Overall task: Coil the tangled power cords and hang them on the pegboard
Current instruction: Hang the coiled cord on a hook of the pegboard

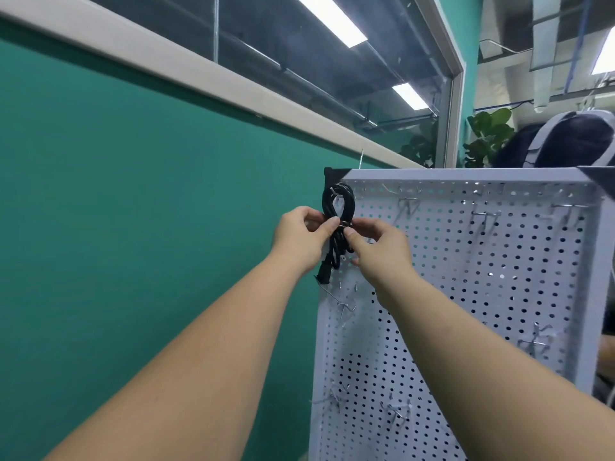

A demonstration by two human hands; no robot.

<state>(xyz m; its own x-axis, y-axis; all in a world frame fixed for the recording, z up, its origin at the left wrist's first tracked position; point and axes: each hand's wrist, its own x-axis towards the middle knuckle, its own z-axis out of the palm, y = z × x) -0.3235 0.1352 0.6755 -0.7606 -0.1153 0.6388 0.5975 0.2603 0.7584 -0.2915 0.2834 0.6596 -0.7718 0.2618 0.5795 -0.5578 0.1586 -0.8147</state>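
Pinching the coiled black power cord (337,202) at its waist, the left hand (299,236) and right hand (381,249) hold it at the white pegboard's (466,277) top-left corner — green wall (133,201) just left.

You have one black cord (338,207), one pegboard (466,294), your left hand (299,236) and right hand (382,249) making two, and several metal hooks (485,215).

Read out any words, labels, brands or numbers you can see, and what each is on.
No readable text. The white perforated metal pegboard, the black coiled power cord pinched by the left hand and right hand, and the teal wall show no lettering.
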